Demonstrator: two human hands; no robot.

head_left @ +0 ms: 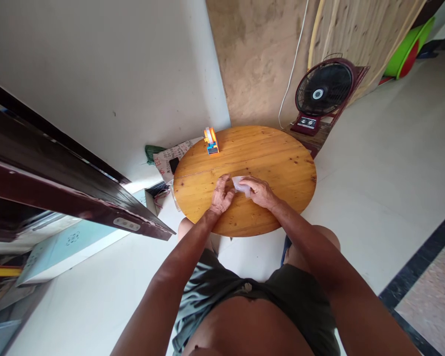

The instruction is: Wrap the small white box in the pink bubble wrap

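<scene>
A small pale sheet of paper [239,183] lies on the round wooden table [282,163], near its front middle. My left hand [221,194] rests on the table at the paper's left edge, fingers curled against it. My right hand [257,191] presses on the paper's right side with bent fingers and covers part of it. An orange and blue tape dispenser [211,141] stands at the table's far left edge, well away from both hands.
A dark red floor fan [323,94] stands behind the table against a plywood wall. Papers and a green bag [163,157] lie on the floor to the left. A dark wooden door edge [77,188] juts in at left. My knees sit under the table's front.
</scene>
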